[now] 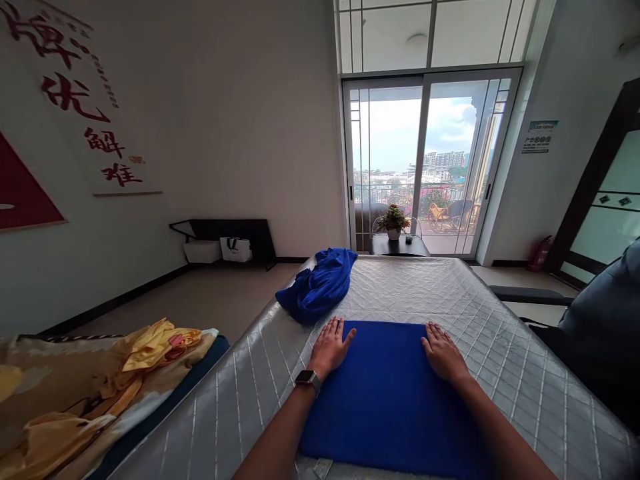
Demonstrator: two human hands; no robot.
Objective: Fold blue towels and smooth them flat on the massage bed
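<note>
A flat, smooth blue cloth [385,400], squared off at its edges, lies on the silver quilted cover [415,287] in front of me. My left hand [331,347] rests flat at its far left corner, fingers stretched forward and thumb apart. At the far right corner my right hand [443,353] lies the same way, palm down. Neither hand grips anything. Just beyond my left hand sits a crumpled blue cloth [320,283], heaped near the cover's left edge. A pale tag [323,467] pokes out under the flat cloth's near edge.
Yellow and tan clothes [140,373] are heaped on a surface at the left. A dark chair [600,333] stands at the right. Past the far edge, a small black table [400,247] holds a potted plant [393,220] before glass sliding doors. A fire extinguisher [540,253] stands by the right wall.
</note>
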